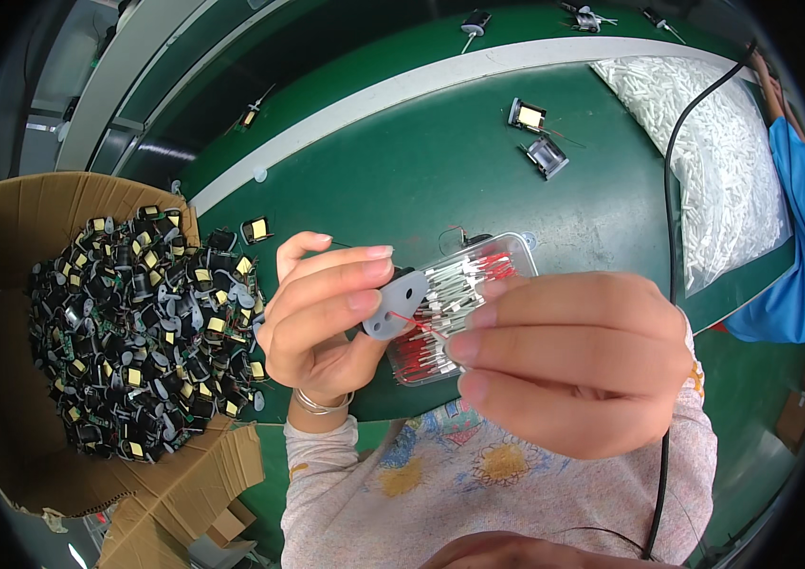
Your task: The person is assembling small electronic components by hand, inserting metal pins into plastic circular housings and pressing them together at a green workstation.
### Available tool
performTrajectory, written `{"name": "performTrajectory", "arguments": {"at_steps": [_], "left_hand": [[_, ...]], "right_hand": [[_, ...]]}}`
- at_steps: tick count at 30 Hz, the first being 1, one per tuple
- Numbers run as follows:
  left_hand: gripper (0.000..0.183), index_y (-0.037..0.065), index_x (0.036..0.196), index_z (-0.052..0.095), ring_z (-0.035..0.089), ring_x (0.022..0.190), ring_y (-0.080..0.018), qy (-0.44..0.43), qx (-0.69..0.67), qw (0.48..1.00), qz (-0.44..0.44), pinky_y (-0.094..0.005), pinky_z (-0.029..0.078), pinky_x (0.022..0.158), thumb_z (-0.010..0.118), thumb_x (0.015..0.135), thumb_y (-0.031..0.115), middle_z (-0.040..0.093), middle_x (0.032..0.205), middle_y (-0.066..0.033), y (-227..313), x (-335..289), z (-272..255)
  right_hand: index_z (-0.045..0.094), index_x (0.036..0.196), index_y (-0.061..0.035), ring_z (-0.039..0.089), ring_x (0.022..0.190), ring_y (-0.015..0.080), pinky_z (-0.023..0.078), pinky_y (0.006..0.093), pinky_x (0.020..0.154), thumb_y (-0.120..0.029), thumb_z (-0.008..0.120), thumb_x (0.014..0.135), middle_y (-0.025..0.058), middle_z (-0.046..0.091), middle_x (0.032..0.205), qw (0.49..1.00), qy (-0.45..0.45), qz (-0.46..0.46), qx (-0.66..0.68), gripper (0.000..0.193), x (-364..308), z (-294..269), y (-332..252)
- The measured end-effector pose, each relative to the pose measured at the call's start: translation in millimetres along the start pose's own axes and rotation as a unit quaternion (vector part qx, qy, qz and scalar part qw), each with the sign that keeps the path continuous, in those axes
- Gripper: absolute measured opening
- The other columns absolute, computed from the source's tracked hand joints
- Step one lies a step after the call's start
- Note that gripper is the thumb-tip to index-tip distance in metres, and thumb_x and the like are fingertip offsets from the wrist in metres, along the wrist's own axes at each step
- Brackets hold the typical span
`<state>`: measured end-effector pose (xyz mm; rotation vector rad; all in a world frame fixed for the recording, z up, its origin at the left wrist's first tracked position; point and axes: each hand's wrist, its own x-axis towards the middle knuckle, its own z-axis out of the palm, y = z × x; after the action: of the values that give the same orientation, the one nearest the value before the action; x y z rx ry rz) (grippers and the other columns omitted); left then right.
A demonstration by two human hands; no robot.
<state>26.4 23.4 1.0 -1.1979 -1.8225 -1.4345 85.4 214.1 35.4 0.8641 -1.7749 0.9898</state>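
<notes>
My left hand (322,322) grips a small device with a grey rounded plastic plate (393,309), which has several holes and a black part behind it. A thin red wire (421,325) runs from the plate toward my right hand (583,365). The fingertips of that hand are pinched together on the wire's end; whatever else they hold is hidden. Beneath both hands sits a clear plastic box (528,254) of short red and white wire leads with metal ends (455,294). My right hand covers part of the box.
On the left, a cardboard box (4,303) holds a heap of black devices (151,332) with yellow pads. Loose devices (528,116) lie on the green table (374,156). A bag of white pieces (706,152) and a black cable (674,218) are at right, beside a person's blue garment (791,190).
</notes>
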Motion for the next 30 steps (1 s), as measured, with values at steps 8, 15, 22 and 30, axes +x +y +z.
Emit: {"name": "performTrajectory", "arguments": {"at_steps": [8,15,22,30], "left_hand": [[0.027,0.007,0.092,0.056,0.066,0.082,-0.0272,-0.003,0.01,1.0,0.006,-0.0418,0.042,0.079,0.072,0.07,0.004,0.067,0.091,-0.0109,-0.6,-0.3,-1.7],[0.026,0.007,0.09,0.057,0.066,0.083,-0.0273,-0.008,0.01,1.0,0.001,-0.0418,0.042,0.079,0.07,0.068,0.002,0.067,0.092,-0.0109,1.0,0.7,-2.2],[0.025,0.007,0.09,0.058,0.066,0.083,-0.0269,-0.004,0.018,1.0,0.008,-0.0415,0.042,0.078,0.071,0.069,0.003,0.067,0.092,-0.0105,0.4,0.9,-1.7],[0.034,0.008,0.093,0.056,0.067,0.079,-0.0253,-0.008,0.012,1.0,-0.012,-0.0408,0.042,0.077,0.077,0.066,0.007,0.067,0.091,-0.0091,3.7,0.8,-0.9]], "right_hand": [[0.064,0.077,-0.0033,0.064,0.07,0.021,0.055,0.0261,0.06,-0.002,0.066,0.065,0.0108,0.067,0.081,1.0,0.001,-0.003,0.018,0.012,-0.6,0.9,2.3],[0.064,0.076,-0.0034,0.064,0.07,0.0207,0.055,0.0256,0.059,-0.002,0.066,0.065,0.0108,0.067,0.08,0.999,-0.001,-0.01,0.032,0.011,-0.4,-0.4,4.5],[0.063,0.074,-0.0035,0.064,0.069,0.02,0.055,0.0252,0.058,-0.001,0.067,0.063,0.0111,0.067,0.08,0.999,-0.005,-0.03,0.012,0.012,-0.3,0.1,5.6],[0.063,0.074,-0.0035,0.064,0.071,0.021,0.057,0.0295,0.063,0.0,0.067,0.064,0.011,0.067,0.08,0.999,0.0,-0.015,0.045,0.011,-0.8,1.0,2.9]]}}
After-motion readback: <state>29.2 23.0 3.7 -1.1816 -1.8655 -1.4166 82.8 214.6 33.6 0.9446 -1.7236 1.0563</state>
